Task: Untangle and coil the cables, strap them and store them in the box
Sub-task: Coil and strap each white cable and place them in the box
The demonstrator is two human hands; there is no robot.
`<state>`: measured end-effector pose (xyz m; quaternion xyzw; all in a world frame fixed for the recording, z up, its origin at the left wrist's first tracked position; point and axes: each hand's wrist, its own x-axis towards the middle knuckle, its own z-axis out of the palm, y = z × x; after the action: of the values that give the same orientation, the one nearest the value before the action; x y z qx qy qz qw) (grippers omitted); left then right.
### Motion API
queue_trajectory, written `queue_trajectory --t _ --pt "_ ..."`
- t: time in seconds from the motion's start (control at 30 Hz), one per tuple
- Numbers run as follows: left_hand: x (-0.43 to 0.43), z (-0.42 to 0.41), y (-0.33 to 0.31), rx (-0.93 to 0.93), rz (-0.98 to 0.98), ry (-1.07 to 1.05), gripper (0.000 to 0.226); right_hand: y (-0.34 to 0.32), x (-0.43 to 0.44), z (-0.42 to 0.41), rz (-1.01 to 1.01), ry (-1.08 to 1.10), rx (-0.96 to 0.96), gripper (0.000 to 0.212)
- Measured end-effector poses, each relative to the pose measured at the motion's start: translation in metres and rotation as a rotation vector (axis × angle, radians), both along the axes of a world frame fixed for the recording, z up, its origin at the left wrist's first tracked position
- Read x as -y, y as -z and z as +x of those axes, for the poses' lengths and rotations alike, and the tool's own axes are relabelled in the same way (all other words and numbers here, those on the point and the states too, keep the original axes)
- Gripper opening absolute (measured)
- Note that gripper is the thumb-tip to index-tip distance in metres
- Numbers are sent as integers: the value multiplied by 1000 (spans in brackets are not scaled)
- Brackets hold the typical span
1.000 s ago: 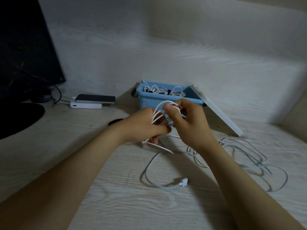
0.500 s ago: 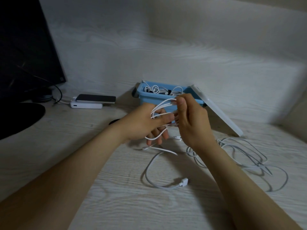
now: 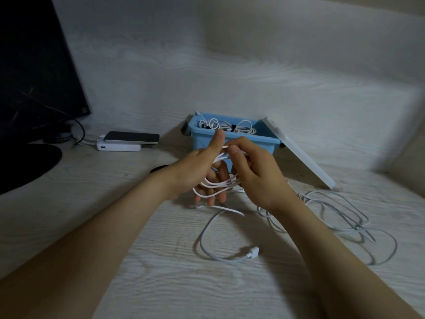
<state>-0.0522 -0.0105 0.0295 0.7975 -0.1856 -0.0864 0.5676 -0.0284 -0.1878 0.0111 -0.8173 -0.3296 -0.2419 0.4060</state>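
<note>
A white cable [image 3: 216, 185] is looped in several turns around the spread fingers of my left hand [image 3: 197, 171], thumb raised. My right hand [image 3: 255, 173] pinches the loops at their top, just right of the left thumb. The cable's free tail runs down to the desk and ends in a white plug [image 3: 253, 252]. A second loose white cable [image 3: 340, 217] lies tangled on the desk to the right. Behind my hands stands the blue box [image 3: 232, 141], open, with coiled white cables [image 3: 230, 126] inside.
The box's white lid [image 3: 299, 155] leans against its right side. A phone on a white power bank [image 3: 131, 138] lies at the back left, beside a dark monitor [image 3: 34, 72] and its round black base [image 3: 25, 164]. A wall runs close behind.
My left hand opened its fingers downward and raised its thumb, spreading the loops wider. My right hand shifted slightly left on the top of the coil.
</note>
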Motion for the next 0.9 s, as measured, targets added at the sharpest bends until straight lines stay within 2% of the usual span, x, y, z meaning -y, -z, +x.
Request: queue_trajectory --t 0.1,0.23,0.33,0.4,0.43,0.5,0.63,0.73,0.83,0.9 --pt "-3 5 2 -49 -54 54 77 2 2 3 -44 82 58 24" --pt "-8 7 4 -4 -52 74 57 6 5 7 -149 210 202 33" --pt "-6 5 4 47 20 98 51 8 8 12 -240 315 225 40" --pt "-4 3 3 113 152 165 38 8 9 15 -267 367 248 40" --pt "-4 2 4 168 235 176 28 8 9 14 -258 378 253 41" --pt "-4 4 6 253 358 145 27 7 4 10 -188 376 244 46" --pt "-2 6 7 243 319 79 33 3 -1 1 79 328 124 53" --pt "-1 8 9 208 262 57 23 3 -3 2 165 340 -2 53" --pt "-2 10 12 183 249 49 20 7 -6 7 -20 380 5 46" --pt "-5 11 12 142 257 67 14 11 -7 10 -109 407 103 54"
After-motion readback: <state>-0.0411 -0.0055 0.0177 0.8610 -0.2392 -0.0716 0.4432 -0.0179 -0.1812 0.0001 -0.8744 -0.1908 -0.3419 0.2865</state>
